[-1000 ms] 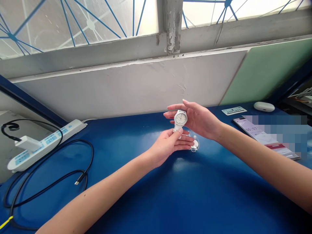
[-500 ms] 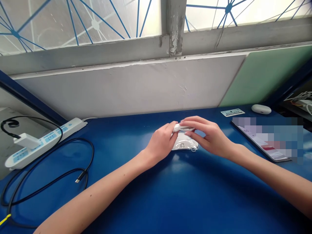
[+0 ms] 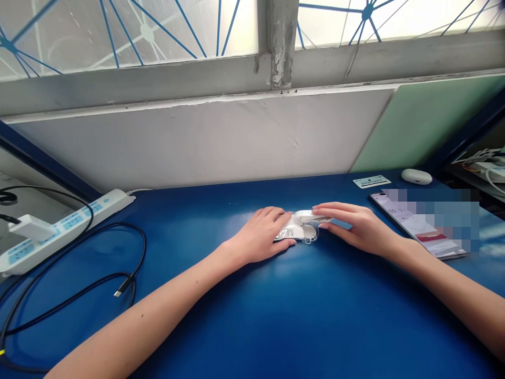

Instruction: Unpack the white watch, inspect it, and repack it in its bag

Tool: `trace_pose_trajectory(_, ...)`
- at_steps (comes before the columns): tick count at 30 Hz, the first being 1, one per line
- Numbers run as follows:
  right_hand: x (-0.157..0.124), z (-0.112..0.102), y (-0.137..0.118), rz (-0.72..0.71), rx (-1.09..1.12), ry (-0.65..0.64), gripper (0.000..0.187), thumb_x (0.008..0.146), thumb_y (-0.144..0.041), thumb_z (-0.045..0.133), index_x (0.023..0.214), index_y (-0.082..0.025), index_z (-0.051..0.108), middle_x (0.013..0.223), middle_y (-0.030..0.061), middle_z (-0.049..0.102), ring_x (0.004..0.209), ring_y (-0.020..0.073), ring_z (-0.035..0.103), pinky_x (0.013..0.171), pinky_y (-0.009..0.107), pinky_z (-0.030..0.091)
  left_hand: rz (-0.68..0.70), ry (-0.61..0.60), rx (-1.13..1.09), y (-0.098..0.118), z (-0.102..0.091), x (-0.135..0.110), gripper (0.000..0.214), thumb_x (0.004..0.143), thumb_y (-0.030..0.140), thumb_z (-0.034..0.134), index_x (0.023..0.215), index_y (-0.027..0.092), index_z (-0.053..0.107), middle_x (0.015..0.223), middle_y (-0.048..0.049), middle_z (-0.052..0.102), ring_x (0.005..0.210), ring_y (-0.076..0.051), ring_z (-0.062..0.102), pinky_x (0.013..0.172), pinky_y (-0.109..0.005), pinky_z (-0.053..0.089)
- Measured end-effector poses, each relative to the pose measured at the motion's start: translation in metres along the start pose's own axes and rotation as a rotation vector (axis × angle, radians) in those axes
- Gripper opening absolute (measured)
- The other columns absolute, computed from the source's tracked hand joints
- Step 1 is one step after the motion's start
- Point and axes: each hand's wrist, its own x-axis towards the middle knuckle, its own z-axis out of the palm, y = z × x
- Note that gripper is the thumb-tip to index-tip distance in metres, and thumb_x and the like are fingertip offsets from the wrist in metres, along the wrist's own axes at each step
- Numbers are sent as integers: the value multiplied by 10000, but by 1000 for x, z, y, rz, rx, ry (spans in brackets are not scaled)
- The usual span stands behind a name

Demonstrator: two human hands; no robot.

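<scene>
A flat white item (image 3: 287, 232) with a glossy, clear-plastic-like surface lies on the blue table. My left hand (image 3: 262, 234) is over its left part, thumb along the front edge and fingers at the back, gripping it. A clear loop with a beaded edge (image 3: 310, 235) shows at the item's right end. My right hand (image 3: 357, 223) pinches a small white rounded object (image 3: 310, 216) between thumb and fingers, just above the flat item's right end. The kind of either white thing is not clear, and my left hand partly hides the flat one.
At left stand a white power strip (image 3: 100, 206) with a plugged-in charger (image 3: 32, 229) and a looped black cable (image 3: 138, 247). To the right lie a phone (image 3: 410, 223) with a partly blurred screen, a white card (image 3: 371, 181) and a white rounded case (image 3: 416, 176). A wall panel (image 3: 197, 147) borders the back.
My left hand has let go of the small white object and moved down onto the flat item. My right hand has shifted slightly right and down, still holding the small object.
</scene>
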Motion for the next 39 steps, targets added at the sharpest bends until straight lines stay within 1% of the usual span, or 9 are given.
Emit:
trace_pose_trajectory(5,0,-8,9,-17,-50,-128,278,957,-302,582,1192,-247,720,1172,57,756,979,259,721,856,420,584,-77,65,-140,-5,3,2,538,887,399,661,1360,175,540,1326,-145,559,1221,-310,510,1035,-462,451)
trace_pose_trajectory(8,-1,-11,14,-2,-13,-168,289,957,-293,572,1200,-258,725,1205,49,745,1025,257,715,879,410,585,-140,98,-220,-8,6,2,570,840,406,712,1337,168,568,1282,-138,578,1178,-310,528,1025,-467,458)
trace_pose_trajectory(11,-2,-15,19,15,20,-184,289,944,-284,582,1190,-273,735,1198,39,747,1029,253,717,877,393,594,-144,131,-258,-11,9,3,544,847,396,703,1329,178,575,1254,-126,589,1166,-305,534,1019,-468,465)
trace_pose_trajectory(16,-3,-16,19,30,47,-186,289,937,-282,594,1187,-282,738,1189,38,750,1026,255,716,872,391,599,-103,173,-239,-10,12,1,543,880,388,677,1358,167,545,1272,-142,573,1172,-298,534,1019,-466,472)
trace_pose_trajectory(22,-3,-2,4,-2,-8,-184,322,970,-260,545,1255,-276,693,1257,47,721,1088,270,688,929,444,572,7,188,-125,-5,13,-1,549,901,379,659,1372,124,535,1304,-170,559,1196,-308,512,1022,-466,473)
trace_pose_trajectory(24,-4,3,-1,-26,-32,-190,352,984,-234,509,1300,-271,659,1297,48,699,1122,273,669,950,461,558,15,186,-122,-4,13,-1,548,902,386,661,1367,123,538,1307,-169,562,1199,-304,515,1029,-460,473)
trace_pose_trajectory(28,-3,6,-6,-74,-51,-195,392,986,-169,466,1326,-270,633,1337,49,674,1149,260,645,924,430,566,4,162,-119,-3,12,0,532,902,395,658,1357,147,536,1327,-162,564,1222,-308,518,1035,-471,472)
trace_pose_trajectory(35,-1,1,0,-45,-124,-121,245,961,-272,566,1138,-265,735,1116,63,762,982,263,692,851,424,564,-6,152,-140,-2,11,0,534,911,411,634,1364,163,496,1366,-158,568,1265,-311,511,1059,-494,444)
trace_pose_trajectory(39,-1,7,-3,-22,-69,-119,268,969,-238,538,1155,-268,728,1110,65,761,951,253,701,816,415,576,-7,139,-125,-2,10,0,512,923,431,620,1334,141,524,1349,-165,573,1260,-303,514,1065,-467,442)
